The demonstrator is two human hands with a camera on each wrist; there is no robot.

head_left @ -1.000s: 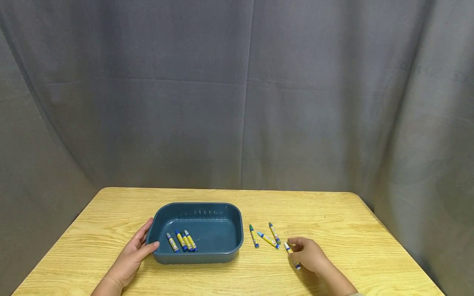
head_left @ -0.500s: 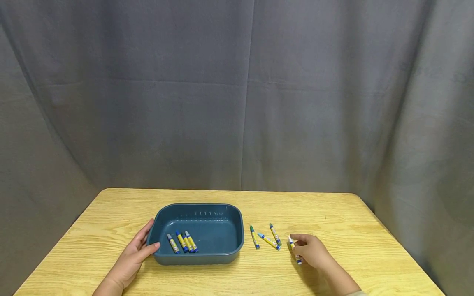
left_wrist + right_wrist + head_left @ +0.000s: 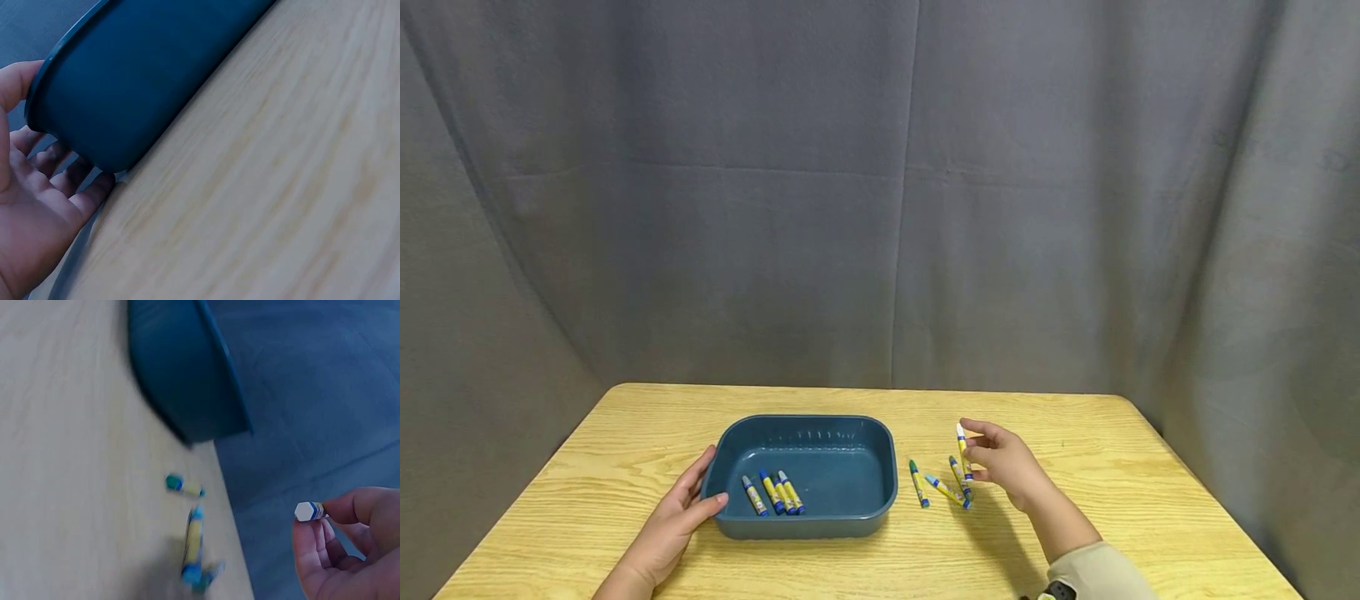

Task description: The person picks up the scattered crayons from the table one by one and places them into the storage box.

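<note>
My left hand (image 3: 670,521) grips the left side of a dark teal plastic bin (image 3: 805,527), thumb over the rim and fingers along the outer wall (image 3: 125,94). Several yellow-wrapped crayons (image 3: 777,493) lie in the bin's left half. Above the table, my right hand (image 3: 1011,467) pinches a white crayon (image 3: 962,442) between thumb and fingers; its pale end (image 3: 304,512) faces the right wrist camera. Below it on the table lie a green crayon (image 3: 919,483), a light blue crayon (image 3: 947,492) and a dark green crayon (image 3: 957,473), the last two close together.
The wooden table (image 3: 850,575) carries the bin left of centre, with the loose crayons beside its right wall. A grey curtain (image 3: 880,208) hangs behind and at both sides.
My right hand has lifted the white crayon off the table and moved it up and leftward, over the loose crayons. The left hand stays on the bin.
</note>
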